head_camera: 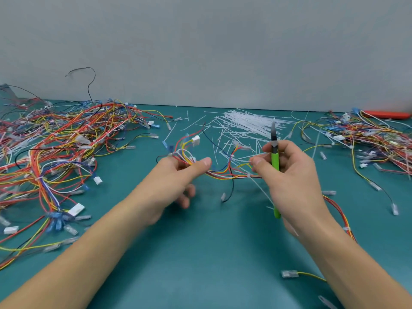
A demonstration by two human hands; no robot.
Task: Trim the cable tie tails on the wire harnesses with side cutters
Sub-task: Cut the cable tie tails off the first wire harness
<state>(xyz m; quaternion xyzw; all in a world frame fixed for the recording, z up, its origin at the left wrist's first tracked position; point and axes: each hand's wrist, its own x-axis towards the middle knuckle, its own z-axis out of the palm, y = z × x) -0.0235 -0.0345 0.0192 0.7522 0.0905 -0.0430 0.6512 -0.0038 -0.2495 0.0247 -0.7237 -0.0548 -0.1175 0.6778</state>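
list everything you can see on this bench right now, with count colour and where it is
wire harness: one, red, yellow and white wires, centre, held between both hands
side cutters: one, green handles, in right hand, tip pointing up
harness pile: one, mixed colours, left
second harness pile: one, mixed colours, far right
cable ties: many, white, loose heap at centre back
orange object: one, far right edge, unclear what
bench mat: one, teal
wall: grey, behind
hands: left hand pinches harness; right hand grips cutters
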